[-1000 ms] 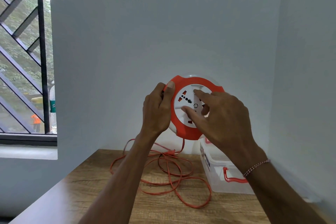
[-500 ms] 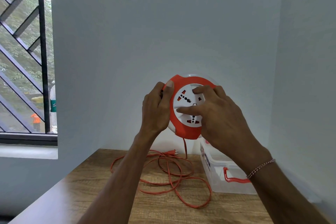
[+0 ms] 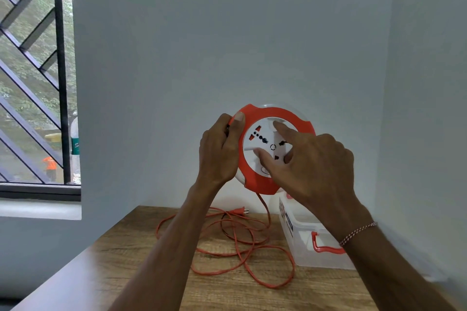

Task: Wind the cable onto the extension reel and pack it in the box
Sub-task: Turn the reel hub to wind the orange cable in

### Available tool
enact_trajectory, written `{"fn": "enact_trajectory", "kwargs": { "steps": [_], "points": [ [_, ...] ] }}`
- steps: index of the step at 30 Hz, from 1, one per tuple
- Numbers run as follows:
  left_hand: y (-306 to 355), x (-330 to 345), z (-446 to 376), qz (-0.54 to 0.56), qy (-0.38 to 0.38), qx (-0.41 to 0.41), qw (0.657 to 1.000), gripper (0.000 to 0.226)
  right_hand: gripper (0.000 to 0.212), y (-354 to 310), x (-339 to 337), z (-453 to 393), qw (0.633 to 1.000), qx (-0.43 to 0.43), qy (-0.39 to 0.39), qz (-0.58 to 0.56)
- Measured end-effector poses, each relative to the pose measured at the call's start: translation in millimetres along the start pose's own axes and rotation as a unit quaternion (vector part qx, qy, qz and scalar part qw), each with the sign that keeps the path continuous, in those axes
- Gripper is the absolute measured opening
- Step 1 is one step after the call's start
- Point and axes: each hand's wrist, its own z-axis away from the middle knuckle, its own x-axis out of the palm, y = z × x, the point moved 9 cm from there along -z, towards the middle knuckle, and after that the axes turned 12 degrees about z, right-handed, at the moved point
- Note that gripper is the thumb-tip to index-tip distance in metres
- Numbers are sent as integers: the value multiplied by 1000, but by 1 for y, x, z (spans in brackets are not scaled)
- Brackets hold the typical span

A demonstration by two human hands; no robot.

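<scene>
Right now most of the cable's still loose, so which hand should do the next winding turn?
Right hand: its fingers already sit on the reel's white face, while the left hand grips the rim.

It looked like a plain room in a home; bare pale walls [image 3: 252, 33] met in a corner at right; a wooden table [image 3: 126, 260] filled the bottom; a barred window [image 3: 32, 70] at left showed trees outside.
</scene>
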Motion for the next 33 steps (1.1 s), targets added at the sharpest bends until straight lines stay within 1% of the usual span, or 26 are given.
{"fn": "enact_trajectory", "kwargs": {
  "steps": [2,4,8,9,10,12,14,17,20,24,27,29,33],
  "points": [
    [0,1,1,-1,0,-3,1000,40,74,-1,-1,-1,1000,-7,-3,4],
    [-1,1,1,3,2,-8,1000,41,67,-1,-4,-2,1000,-18,2,-8],
    [-3,0,1,10,6,-15,1000,42,26,-4,-18,-2,994,-63,69,-53],
    [-3,-1,1,11,8,-16,1000,41,20,-5,-17,-3,993,-79,64,-55],
    [-3,-1,1,11,10,-16,1000,41,18,-7,-14,-5,993,-92,44,-58],
    [-3,-1,1,12,11,-16,1000,41,26,-13,-6,-6,991,-114,-17,-62],
    [-3,-1,0,15,11,-14,1000,41,38,-20,3,-3,988,-139,-68,-27],
    [-2,-1,1,18,13,-10,1000,43,55,-27,10,1,983,-156,-96,22],
    [0,1,1,9,5,-3,1000,42,59,-25,8,2,986,-136,-82,41],
    [1,2,1,9,2,-3,1000,44,59,-15,7,2,994,-106,-31,16],
    [2,0,1,14,9,-8,1000,47,57,-7,1,3,997,-68,14,22],
    [3,-1,0,11,11,-9,1000,48,62,-5,-4,3,998,-44,35,7],
    [4,-3,1,8,16,-17,1000,48,71,-5,-1,-1,1000,-21,16,-17]
  ]
}}
